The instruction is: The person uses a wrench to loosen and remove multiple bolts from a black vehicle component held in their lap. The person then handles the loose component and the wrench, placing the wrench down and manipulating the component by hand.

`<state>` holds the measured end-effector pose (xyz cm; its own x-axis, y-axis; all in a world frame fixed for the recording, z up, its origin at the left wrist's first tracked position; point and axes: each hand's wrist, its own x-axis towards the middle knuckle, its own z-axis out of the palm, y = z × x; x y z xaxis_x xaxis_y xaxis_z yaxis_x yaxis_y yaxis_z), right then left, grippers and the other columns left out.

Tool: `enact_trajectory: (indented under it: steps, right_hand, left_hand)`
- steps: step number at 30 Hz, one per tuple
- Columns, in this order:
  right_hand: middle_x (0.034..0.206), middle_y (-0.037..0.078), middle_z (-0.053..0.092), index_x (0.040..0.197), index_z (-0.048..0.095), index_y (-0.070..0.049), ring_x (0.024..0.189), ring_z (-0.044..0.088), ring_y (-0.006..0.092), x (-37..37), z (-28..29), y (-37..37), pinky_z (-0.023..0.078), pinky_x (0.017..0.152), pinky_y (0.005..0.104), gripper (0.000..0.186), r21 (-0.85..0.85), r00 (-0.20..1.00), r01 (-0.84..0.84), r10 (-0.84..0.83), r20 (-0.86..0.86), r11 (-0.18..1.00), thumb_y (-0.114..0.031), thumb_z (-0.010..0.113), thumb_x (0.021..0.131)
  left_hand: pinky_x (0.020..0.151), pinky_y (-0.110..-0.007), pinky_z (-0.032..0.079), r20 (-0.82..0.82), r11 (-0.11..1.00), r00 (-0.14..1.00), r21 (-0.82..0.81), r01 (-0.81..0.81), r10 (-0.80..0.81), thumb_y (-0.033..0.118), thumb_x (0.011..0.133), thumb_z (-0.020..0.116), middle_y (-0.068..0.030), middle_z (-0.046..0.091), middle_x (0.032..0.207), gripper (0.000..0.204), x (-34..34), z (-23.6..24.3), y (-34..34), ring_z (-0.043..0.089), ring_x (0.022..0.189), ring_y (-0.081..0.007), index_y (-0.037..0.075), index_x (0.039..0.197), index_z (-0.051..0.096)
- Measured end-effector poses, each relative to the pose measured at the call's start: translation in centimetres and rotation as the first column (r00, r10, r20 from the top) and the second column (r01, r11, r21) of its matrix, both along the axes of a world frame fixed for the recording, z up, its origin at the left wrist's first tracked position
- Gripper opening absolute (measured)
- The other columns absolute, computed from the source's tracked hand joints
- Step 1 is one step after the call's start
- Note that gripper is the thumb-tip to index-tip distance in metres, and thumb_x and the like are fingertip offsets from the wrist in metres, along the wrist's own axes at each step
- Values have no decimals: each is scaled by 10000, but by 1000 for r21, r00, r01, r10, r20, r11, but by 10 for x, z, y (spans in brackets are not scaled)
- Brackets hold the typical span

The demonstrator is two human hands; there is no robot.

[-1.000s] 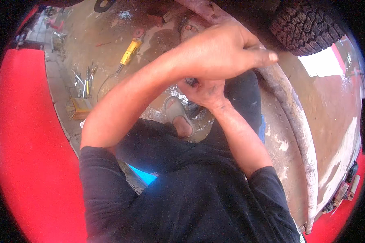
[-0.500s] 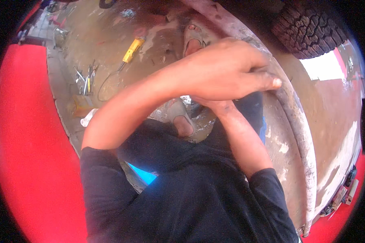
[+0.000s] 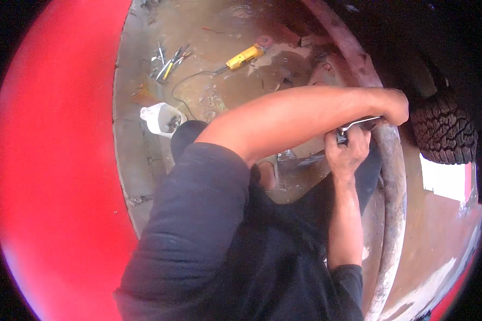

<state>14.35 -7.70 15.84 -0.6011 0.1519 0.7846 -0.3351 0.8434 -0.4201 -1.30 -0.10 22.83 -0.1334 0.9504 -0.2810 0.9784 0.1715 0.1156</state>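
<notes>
My left arm reaches across to the right, and my left hand [image 3: 395,107] bends down at the long, curved, worn tube [image 3: 393,184]; its fingers are hidden behind the back of the hand. Just below and nearer to me, my right hand [image 3: 349,152] is closed around a dark-handled tool [image 3: 341,136]. A thin, bent silver bar [image 3: 361,122] runs from this tool toward my left hand. What kind of tool it is, I cannot make out. Where the bar's far end meets the tube or my left hand is hidden.
A yellow angle grinder [image 3: 245,57] with its cord lies on the wet brown floor. Left of it are several hand tools [image 3: 168,65] and a cut-open white plastic jug [image 3: 158,120] with small dark pieces inside. A knobbly tyre [image 3: 445,131] stands beyond the tube.
The view has turned and shifted. My left hand has gone from hovering above my right hand to the tube. My right hand, mostly covered before, now shows with the tool in it.
</notes>
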Motion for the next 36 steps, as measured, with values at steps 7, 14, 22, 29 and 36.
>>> enact_trajectory:
  steps: [7, 14, 22, 29, 36]
  right_hand:
    - [689, 84, 540, 730, 542, -92, 651, 536, 329, -1, -3, -2, 403, 678, 444, 216, 48, 997, 12, -15, 71, 999, -125, 751, 690]
    - [666, 53, 520, 688, 515, -126, 626, 547, 280, -15, -2, -11, 396, 653, 416, 266, 31, 1000, -6, 6, 2, 1000, -202, 770, 671]
    - [672, 63, 524, 698, 526, -116, 632, 553, 287, -11, 4, -13, 408, 649, 418, 255, 34, 999, -37, 38, -23, 999, -183, 771, 689]
    - [664, 63, 519, 700, 537, -105, 643, 570, 282, -8, 8, -19, 406, 660, 413, 247, 24, 998, -57, 58, -36, 998, -150, 779, 695]
    - [646, 74, 528, 677, 525, -90, 614, 547, 302, -5, 9, -19, 408, 668, 413, 250, -7, 996, -73, 73, -42, 997, -129, 770, 648]
  left_hand:
    - [830, -437, 581, 78, 970, 969, 49, -239, 235, 132, 740, 726, -142, 768, 1096, 372, -68, -40, -53, 713, 955, -291, 97, 1106, 782]
    - [683, -376, 527, 669, 744, 549, -7, -668, 500, 156, 987, 592, -84, 735, 1024, 380, -74, -68, -117, 625, 802, -185, 159, 1344, 723]
    - [442, -297, 294, 679, 620, 376, -150, -770, 631, 193, 1018, 588, 1, 628, 753, 290, -52, -43, -179, 386, 511, -103, 151, 1245, 764]
    - [788, -403, 540, 563, 601, 708, 409, -686, 426, 220, 985, 614, -122, 767, 1032, 292, -54, -38, -182, 686, 869, -275, 70, 1183, 768]
    - [976, -440, 538, 378, 682, 790, 402, -610, 483, 223, 949, 611, -193, 755, 1171, 317, -58, -34, -154, 717, 1091, -364, 58, 1169, 768]
